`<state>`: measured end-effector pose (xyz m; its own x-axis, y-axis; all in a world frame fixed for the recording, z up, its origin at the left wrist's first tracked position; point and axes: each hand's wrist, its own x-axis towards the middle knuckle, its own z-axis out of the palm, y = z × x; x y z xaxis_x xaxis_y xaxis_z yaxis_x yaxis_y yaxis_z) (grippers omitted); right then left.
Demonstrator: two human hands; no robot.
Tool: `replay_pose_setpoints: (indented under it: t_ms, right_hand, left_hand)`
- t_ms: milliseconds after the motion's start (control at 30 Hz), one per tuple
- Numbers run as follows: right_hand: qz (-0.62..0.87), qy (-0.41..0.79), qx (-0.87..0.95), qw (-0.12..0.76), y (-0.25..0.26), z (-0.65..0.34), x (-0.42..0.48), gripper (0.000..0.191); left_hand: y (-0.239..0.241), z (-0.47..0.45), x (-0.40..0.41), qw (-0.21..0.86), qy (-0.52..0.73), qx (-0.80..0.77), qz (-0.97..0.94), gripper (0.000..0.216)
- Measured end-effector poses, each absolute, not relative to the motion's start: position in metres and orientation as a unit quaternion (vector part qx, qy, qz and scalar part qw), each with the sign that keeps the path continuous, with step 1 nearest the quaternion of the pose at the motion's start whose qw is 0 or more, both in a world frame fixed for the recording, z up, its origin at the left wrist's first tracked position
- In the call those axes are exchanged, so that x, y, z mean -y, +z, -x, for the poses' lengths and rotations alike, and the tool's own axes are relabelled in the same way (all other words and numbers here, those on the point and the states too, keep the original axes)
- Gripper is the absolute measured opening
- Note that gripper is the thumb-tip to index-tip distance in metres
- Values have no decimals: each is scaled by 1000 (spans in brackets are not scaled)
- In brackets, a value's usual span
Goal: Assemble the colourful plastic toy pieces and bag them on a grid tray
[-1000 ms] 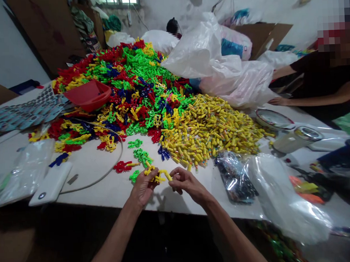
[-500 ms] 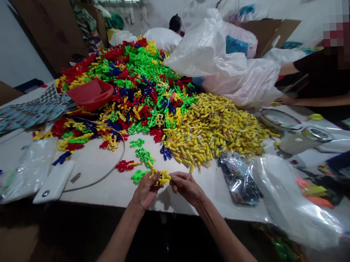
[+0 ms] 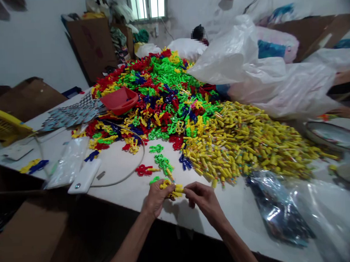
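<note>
My left hand (image 3: 155, 198) is closed around a yellow plastic toy (image 3: 177, 190) just above the front edge of the table. The fingertips of my right hand (image 3: 204, 199) pinch the toy's right end; the exact part between them is too small to make out. Just behind my hands lie a green plastic toy (image 3: 161, 162) and a red plastic toy (image 3: 144, 170) with a yellow piece at its right end. A dark blue toy (image 3: 185, 161) rests by the large pile of small yellow cylinders (image 3: 230, 144), to the right.
A tall heap of coloured plastic toys (image 3: 150, 97) holds a red scoop (image 3: 120, 100). Clear bags (image 3: 67, 162), a white power bank-like block (image 3: 85, 176) and a cable lie left. Dark packets (image 3: 279, 207) lie right, with large plastic sacks (image 3: 247, 66) behind. Another person's arm shows at far right.
My view has swung left, so the table's contents sit further right in the picture. Both hands stay at the yellow toy, the right one still at its right end.
</note>
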<state>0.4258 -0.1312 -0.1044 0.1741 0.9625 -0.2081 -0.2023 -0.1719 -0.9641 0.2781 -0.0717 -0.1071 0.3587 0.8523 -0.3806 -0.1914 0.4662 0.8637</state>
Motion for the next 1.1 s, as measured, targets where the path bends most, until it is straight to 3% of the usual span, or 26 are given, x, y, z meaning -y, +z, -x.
replay_pose_setpoints:
  t_ms: [133,300,367,533,767,867,967,1033,1100]
  right_hand:
    - [573,491,447,481,-116,-424,121,32]
    - [747,182,555,318,-119,-458,97,23]
    - [785,128,565,219,-115,-468,82,20]
    - [807,84,583,38,-112,-470,60,23]
    - [809,100,579,35,-116,-484,69,25]
    - [794,114,596,23,-111,-489,74,23]
    - [790,128,596,72,-108,-493,84,17]
    - [790,148,570,168,-107,-496,96,14]
    - [765,241,511,308,-107,-496,108,12]
  left_hand:
    - [-106,-257,53,615,311,-515,-509,38]
    - [-86,-258,17,202,291,-583,-731,32]
    - [-82,-283,6,120,243,-549,-790,26]
    - [-95,-361,-15,171,118,-502,-840,32]
    - [-115,-382,-18,236,91,-491,-834,42]
    - [-114,-377,0,253,107,-496,-824,32]
    - [-109,-371,16,290,157,-500,-801,18]
    - [-104,-364,24,365,209,-500,-757,14]
    - [-100,-353,31,473,248,-484,-693,17]
